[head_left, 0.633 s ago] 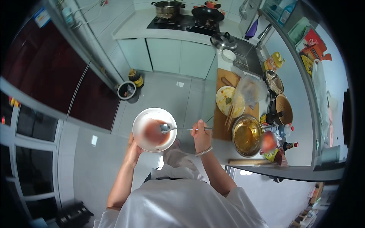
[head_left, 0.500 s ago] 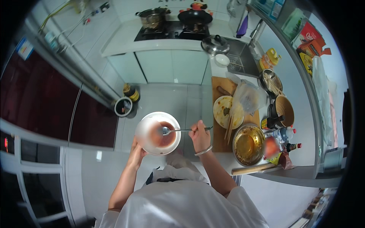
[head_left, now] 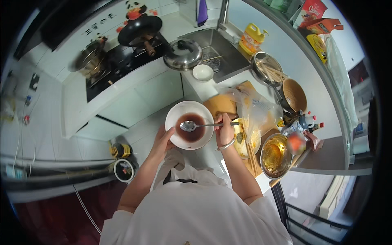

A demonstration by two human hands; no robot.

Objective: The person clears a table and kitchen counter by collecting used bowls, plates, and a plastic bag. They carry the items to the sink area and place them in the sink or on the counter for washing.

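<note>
My left hand (head_left: 162, 141) grips the lower left rim of a white bowl (head_left: 173, 112), which I hold in the air in front of my body. Reddish-brown liquid (head_left: 197, 136) fills the bottom of the bowl. A metal spoon (head_left: 189, 126) reaches into the bowl from the right, its bowl end over the liquid; whether it dips in, I cannot tell. Around the spoon's handle the fingers of my right hand (head_left: 224, 130) are closed, with a bangle at that wrist. Behind my right hand lies a plate (head_left: 255, 141) with food remains, partly hidden.
On the right counter, chopsticks (head_left: 252, 159), a clear plastic bag (head_left: 261, 104), a cutting board (head_left: 220, 104) and an oily metal basin (head_left: 276, 153) crowd together. Farther off stand a small white bowl (head_left: 203, 72), a pot lid (head_left: 183, 53), the sink (head_left: 228, 61) and a wok (head_left: 139, 30) on the stove.
My view and body have turned right toward the sink counter. The bowl has come with me, now beside the cutting board. Both hands keep their holds on bowl and spoon.
</note>
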